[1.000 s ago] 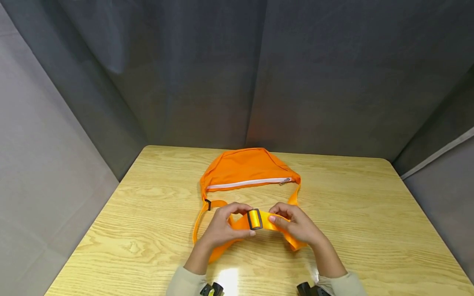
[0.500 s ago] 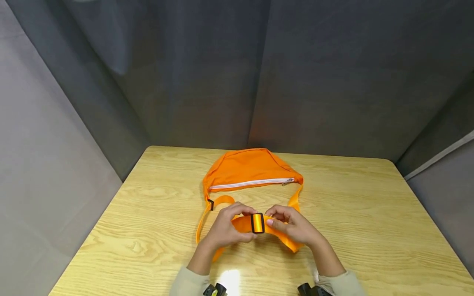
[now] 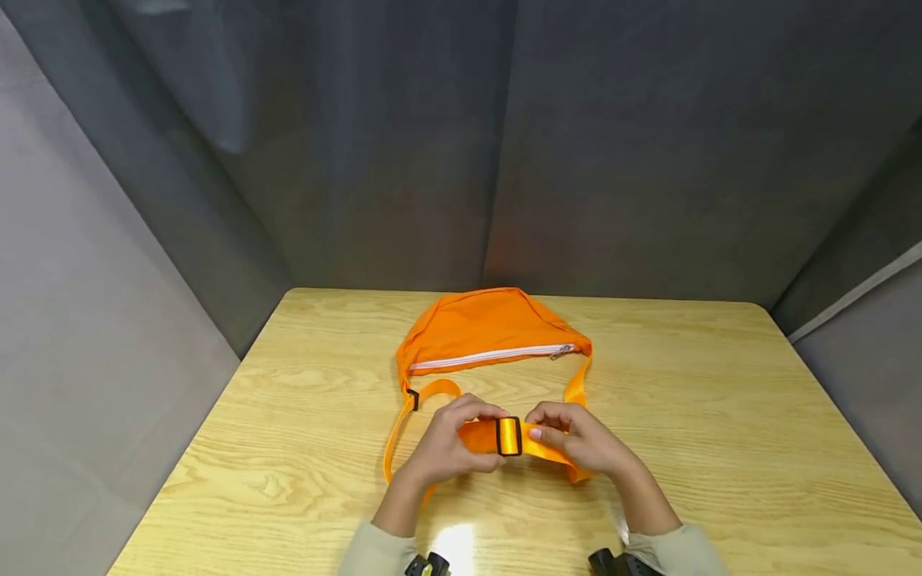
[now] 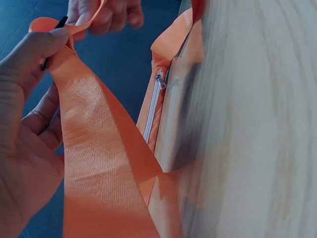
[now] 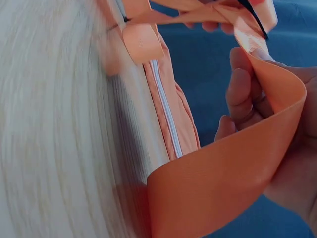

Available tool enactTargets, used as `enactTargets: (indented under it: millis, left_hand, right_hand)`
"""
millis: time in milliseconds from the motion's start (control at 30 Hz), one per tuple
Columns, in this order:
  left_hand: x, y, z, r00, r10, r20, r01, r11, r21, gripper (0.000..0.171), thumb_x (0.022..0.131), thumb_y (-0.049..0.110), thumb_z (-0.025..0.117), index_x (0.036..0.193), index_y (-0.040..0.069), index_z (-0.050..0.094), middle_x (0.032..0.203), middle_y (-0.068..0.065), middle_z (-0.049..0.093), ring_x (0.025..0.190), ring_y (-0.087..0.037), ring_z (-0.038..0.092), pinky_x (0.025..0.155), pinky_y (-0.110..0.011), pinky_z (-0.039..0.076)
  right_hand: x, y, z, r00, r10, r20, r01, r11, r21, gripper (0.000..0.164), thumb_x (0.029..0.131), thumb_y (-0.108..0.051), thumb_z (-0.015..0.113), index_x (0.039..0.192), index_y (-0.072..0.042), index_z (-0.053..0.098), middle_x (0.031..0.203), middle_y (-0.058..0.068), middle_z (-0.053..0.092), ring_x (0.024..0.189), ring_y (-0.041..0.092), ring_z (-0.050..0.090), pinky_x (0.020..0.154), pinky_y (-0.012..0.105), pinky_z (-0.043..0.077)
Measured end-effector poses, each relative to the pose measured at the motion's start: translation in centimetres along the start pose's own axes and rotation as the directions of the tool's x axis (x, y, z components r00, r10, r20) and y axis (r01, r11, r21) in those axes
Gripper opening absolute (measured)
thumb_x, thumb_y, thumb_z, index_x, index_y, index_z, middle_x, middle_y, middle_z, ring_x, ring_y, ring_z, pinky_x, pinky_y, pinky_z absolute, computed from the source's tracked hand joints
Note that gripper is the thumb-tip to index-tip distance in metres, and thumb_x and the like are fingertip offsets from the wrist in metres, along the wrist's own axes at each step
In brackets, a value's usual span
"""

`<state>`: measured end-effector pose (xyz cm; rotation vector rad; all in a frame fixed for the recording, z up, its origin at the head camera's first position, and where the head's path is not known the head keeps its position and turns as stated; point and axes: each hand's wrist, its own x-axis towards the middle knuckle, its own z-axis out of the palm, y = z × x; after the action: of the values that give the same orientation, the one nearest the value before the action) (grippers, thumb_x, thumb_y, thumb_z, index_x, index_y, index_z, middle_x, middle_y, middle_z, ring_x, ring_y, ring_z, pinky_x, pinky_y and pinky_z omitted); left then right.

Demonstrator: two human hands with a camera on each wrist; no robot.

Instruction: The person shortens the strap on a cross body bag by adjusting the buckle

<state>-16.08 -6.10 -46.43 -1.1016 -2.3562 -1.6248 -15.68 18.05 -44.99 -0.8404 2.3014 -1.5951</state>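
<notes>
In the foreground, the left hand (image 3: 445, 445) pinches a black slide buckle (image 3: 499, 438) between thumb and fingers, while the right hand (image 3: 580, 440) pinches the orange webbing strap (image 3: 479, 438) just beside it; whether the right hand also touches the frame is hard to tell. Beyond, past a second black buckle (image 3: 414, 399) at left, an orange waist bag (image 3: 497, 326) lies on the wood-grain table (image 3: 720, 416), its white zipper (image 3: 483, 358) along the near side; a dark grey curtain (image 3: 612, 160) hangs behind.
</notes>
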Motion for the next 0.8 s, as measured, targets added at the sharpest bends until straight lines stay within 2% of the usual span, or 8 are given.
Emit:
enactTargets:
  millis: [133,300,467,600,667,800]
  left_hand:
    - [0.1,-0.1,0.2,1.0,0.002,-0.007,-0.002,1.0,-0.007,0.051,0.062,0.006,0.083,0.108,0.019,0.067,0.1,0.008,0.06,0.091,-0.015,0.055,0.078,-0.033,0.048]
    - [0.2,-0.1,-0.3,1.0,0.0,-0.029,0.0,1.0,0.005,0.052,0.061,0.007,0.085,0.109,0.019,0.067,0.1,0.008,0.06,0.09,-0.015,0.056,0.078,-0.033,0.047]
    - [0.2,0.0,-0.8,0.999,-0.002,-0.034,0.002,1.0,0.011,0.052,0.061,0.005,0.083,0.109,0.019,0.067,0.102,0.009,0.06,0.091,-0.015,0.055,0.079,-0.033,0.045]
    - [0.1,0.2,-0.9,0.999,-0.02,-0.025,0.02,1.0,0.004,0.053,0.061,0.004,0.083,0.109,0.019,0.067,0.103,0.009,0.06,0.093,-0.015,0.055,0.08,-0.033,0.045]
    - [0.2,0.6,-0.9,1.0,-0.024,-0.017,0.024,1.0,0.002,0.052,0.061,0.001,0.082,0.108,0.017,0.067,0.102,0.008,0.06,0.092,-0.018,0.055,0.08,-0.034,0.046]
    - [0.3,0.3,-0.4,1.0,-0.01,-0.007,0.01,1.0,-0.001,0.05,0.062,0.0,0.08,0.108,0.016,0.067,0.101,0.008,0.06,0.092,-0.021,0.056,0.081,-0.035,0.046]
  right_hand:
    - [0.5,-0.1,0.3,1.0,0.001,0.016,-0.001,1.0,0.027,0.01,0.093,-0.011,0.056,0.096,-0.006,0.064,0.081,0.006,0.061,0.065,0.012,0.048,0.059,0.025,0.042]
    - [0.1,-0.2,-0.1,0.998,0.057,0.027,-0.058,0.998,0.039,0.016,0.091,-0.009,0.059,0.105,-0.001,0.061,0.08,0.007,0.061,0.067,0.013,0.054,0.06,0.025,0.045]
    - [-0.3,0.1,-0.6,0.995,0.077,0.064,-0.081,0.995,0.06,0.015,0.091,-0.007,0.059,0.104,0.0,0.06,0.077,0.007,0.058,0.064,0.012,0.051,0.057,0.023,0.043]
    - [-0.3,0.5,-0.7,0.997,0.06,0.046,-0.062,0.997,0.04,0.008,0.093,-0.006,0.055,0.097,-0.002,0.061,0.074,0.005,0.054,0.062,0.011,0.046,0.055,0.024,0.041]
    - [-0.2,0.6,-0.5,0.999,0.036,0.025,-0.037,0.999,0.037,0.008,0.093,-0.004,0.053,0.096,-0.002,0.061,0.075,0.007,0.055,0.063,0.012,0.047,0.056,0.025,0.042]
    - [0.2,0.6,0.0,1.0,-0.029,-0.01,0.029,0.998,0.051,0.012,0.093,-0.001,0.052,0.098,-0.002,0.063,0.082,0.01,0.059,0.066,0.013,0.049,0.058,0.026,0.044]
